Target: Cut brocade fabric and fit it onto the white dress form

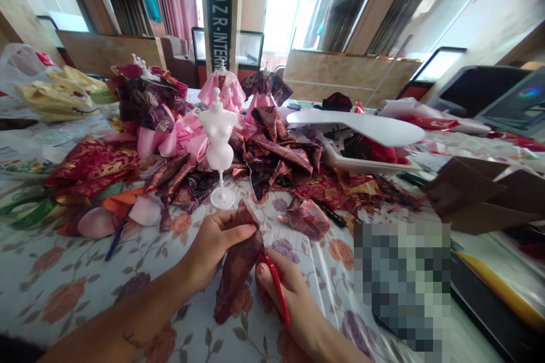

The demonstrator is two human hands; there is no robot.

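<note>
My left hand (pixel 215 244) pinches a dark red patterned strip of fabric (pixel 237 272) near its top, holding it up over the flowered tablecloth (pixel 85 272). My right hand (pixel 289 300) grips red-handled scissors (pixel 276 286) whose blades meet the fabric's right edge. Just behind stands a small white doll mannequin (pixel 218 142) on a round base, bare.
Heaps of red, maroon and pink brocade scraps (pixel 272 159) cover the middle of the table. Dressed mannequins (pixel 227 91) stand behind. A white tray with lid (pixel 361 136) and brown cardboard (pixel 472 193) lie right; yellow fabric (pixel 59 96) far left. A blue pen (pixel 117 235) lies left.
</note>
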